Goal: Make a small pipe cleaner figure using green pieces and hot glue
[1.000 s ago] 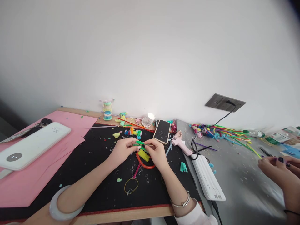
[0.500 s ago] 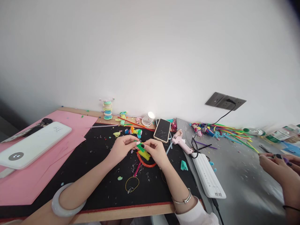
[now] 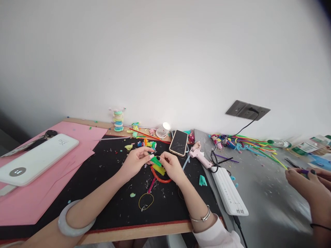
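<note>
A white wall (image 3: 165,62) rose behind a wooden surface (image 3: 142,234) and, to its right, a grey surface (image 3: 269,206). A black mat (image 3: 113,217) with a red edge covered much of the wooden one, and pink paper (image 3: 82,137) lay at the left with a white power bank (image 3: 43,158) on top. A slimmer power bank (image 3: 229,193) lay on the right, a dark cable at its near end. At the far right, another person's hands (image 3: 301,182) held something small and purple. Over the mat, the left hand (image 3: 134,163) and right hand (image 3: 172,168) came close together, the fingers of each closed on a small green fuzzy bundle (image 3: 156,161) between them. This bundle was above the mat, near a yellow fuzzy strip (image 3: 159,171) and a curved orange-red piece (image 3: 161,180). Beyond the right hand were a phone (image 3: 179,142), screen up, and a pink glue gun (image 3: 200,155). A paper cup (image 3: 163,131) stood tilted near the wall, and a stack of pastel rings (image 3: 118,121) stood farther left. Smaller still were a thin elastic loop (image 3: 146,202), a teal folded piece (image 3: 202,180) and a pale green scrap (image 3: 132,195), all on the mat.
</note>
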`<action>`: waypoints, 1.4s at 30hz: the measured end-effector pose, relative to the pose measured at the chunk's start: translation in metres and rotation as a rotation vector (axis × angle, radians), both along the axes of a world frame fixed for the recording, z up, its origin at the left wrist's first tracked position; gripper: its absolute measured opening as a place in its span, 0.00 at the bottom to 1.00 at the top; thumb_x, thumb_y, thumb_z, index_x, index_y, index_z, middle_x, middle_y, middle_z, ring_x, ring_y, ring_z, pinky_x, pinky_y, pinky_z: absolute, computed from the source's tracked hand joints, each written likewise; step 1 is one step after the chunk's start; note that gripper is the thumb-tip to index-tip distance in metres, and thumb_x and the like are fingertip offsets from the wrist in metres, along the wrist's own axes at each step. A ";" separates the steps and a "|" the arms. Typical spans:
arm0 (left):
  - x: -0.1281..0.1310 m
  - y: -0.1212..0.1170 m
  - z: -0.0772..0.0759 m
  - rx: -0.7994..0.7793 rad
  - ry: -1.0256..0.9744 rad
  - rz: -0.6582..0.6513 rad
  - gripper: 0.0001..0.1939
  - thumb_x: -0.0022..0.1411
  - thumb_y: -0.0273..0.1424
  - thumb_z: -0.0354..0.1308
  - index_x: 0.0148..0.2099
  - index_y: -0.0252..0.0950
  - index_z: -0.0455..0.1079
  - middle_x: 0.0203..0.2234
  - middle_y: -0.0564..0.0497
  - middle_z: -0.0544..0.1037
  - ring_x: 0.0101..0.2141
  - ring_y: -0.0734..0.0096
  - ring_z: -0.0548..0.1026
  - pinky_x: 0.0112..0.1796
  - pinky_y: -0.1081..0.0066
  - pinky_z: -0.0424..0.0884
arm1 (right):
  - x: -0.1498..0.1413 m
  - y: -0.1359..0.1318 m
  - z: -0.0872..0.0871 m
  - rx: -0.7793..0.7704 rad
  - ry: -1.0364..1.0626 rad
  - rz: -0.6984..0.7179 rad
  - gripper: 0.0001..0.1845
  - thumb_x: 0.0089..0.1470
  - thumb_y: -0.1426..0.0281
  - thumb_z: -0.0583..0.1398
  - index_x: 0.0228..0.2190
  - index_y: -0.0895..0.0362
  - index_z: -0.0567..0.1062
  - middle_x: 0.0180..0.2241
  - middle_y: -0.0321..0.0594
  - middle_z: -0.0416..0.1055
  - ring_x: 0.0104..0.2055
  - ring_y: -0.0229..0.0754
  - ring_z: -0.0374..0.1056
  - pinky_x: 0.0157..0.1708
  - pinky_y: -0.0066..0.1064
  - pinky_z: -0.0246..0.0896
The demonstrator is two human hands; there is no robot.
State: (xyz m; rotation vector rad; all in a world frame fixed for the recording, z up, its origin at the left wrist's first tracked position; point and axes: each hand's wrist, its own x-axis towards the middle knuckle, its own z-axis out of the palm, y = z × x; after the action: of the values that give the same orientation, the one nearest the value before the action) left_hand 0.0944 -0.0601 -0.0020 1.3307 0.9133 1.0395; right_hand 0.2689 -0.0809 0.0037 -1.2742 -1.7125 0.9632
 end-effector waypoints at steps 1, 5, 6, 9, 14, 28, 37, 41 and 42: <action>0.000 0.000 0.001 -0.006 -0.003 0.008 0.16 0.53 0.36 0.61 0.43 0.34 0.70 0.21 0.55 0.72 0.27 0.70 0.75 0.34 0.69 0.72 | 0.000 0.000 0.000 0.002 -0.005 0.004 0.12 0.55 0.66 0.53 0.22 0.57 0.63 0.19 0.30 0.55 0.22 0.33 0.50 0.21 0.24 0.46; 0.001 -0.003 0.004 -0.065 -0.031 0.051 0.17 0.52 0.37 0.62 0.43 0.34 0.70 0.24 0.53 0.74 0.30 0.68 0.76 0.36 0.68 0.73 | 0.000 0.000 -0.001 0.028 0.015 -0.026 0.10 0.54 0.66 0.54 0.24 0.58 0.66 0.20 0.31 0.57 0.22 0.33 0.51 0.21 0.24 0.46; 0.001 -0.004 0.005 -0.085 -0.038 0.049 0.18 0.51 0.37 0.62 0.43 0.34 0.69 0.25 0.53 0.74 0.31 0.67 0.77 0.36 0.68 0.73 | -0.001 0.000 -0.001 0.030 0.039 -0.048 0.10 0.53 0.66 0.55 0.24 0.58 0.66 0.20 0.31 0.57 0.22 0.33 0.52 0.21 0.24 0.47; 0.001 -0.005 0.006 -0.126 -0.044 0.022 0.19 0.51 0.38 0.63 0.43 0.34 0.69 0.27 0.52 0.75 0.32 0.67 0.77 0.36 0.68 0.74 | -0.002 0.000 -0.002 0.006 0.153 -0.119 0.09 0.52 0.65 0.56 0.25 0.57 0.67 0.18 0.29 0.57 0.19 0.32 0.52 0.19 0.24 0.46; 0.000 -0.007 0.004 -0.158 -0.030 -0.009 0.20 0.52 0.39 0.62 0.45 0.35 0.68 0.27 0.54 0.74 0.32 0.68 0.77 0.35 0.69 0.73 | -0.005 0.000 -0.003 -0.102 0.335 -0.135 0.09 0.48 0.64 0.59 0.26 0.57 0.67 0.15 0.28 0.60 0.15 0.31 0.54 0.15 0.23 0.47; -0.001 -0.004 0.005 -0.128 0.008 0.002 0.25 0.47 0.37 0.66 0.47 0.33 0.68 0.35 0.46 0.78 0.37 0.63 0.76 0.37 0.65 0.72 | 0.001 0.005 -0.005 -0.119 0.422 -0.098 0.06 0.43 0.68 0.62 0.26 0.58 0.74 0.19 0.32 0.68 0.18 0.32 0.61 0.19 0.25 0.58; -0.003 -0.003 0.005 -0.147 -0.016 0.009 0.20 0.47 0.37 0.65 0.41 0.33 0.71 0.31 0.48 0.79 0.33 0.67 0.76 0.38 0.67 0.71 | 0.002 0.004 -0.004 -0.149 0.385 -0.008 0.06 0.44 0.68 0.62 0.23 0.59 0.74 0.15 0.32 0.68 0.16 0.33 0.62 0.19 0.24 0.58; -0.005 -0.002 0.001 -0.171 -0.072 -0.004 0.20 0.48 0.37 0.65 0.43 0.34 0.70 0.30 0.50 0.78 0.32 0.68 0.76 0.38 0.67 0.71 | 0.002 0.004 -0.003 -0.153 0.464 0.027 0.06 0.40 0.70 0.65 0.26 0.58 0.76 0.21 0.35 0.73 0.20 0.35 0.67 0.23 0.26 0.63; -0.005 -0.002 0.001 -0.183 -0.084 -0.007 0.21 0.48 0.37 0.66 0.43 0.34 0.70 0.30 0.50 0.78 0.32 0.68 0.76 0.38 0.67 0.70 | 0.002 0.004 -0.003 -0.148 0.477 0.032 0.07 0.39 0.70 0.66 0.26 0.58 0.76 0.23 0.35 0.74 0.21 0.35 0.67 0.24 0.27 0.64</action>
State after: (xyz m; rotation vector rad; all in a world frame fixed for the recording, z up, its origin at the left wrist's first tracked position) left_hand 0.0898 -0.0619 -0.0011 1.1296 0.9174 0.9756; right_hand 0.2713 -0.0770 0.0005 -1.0037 -1.3117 1.3122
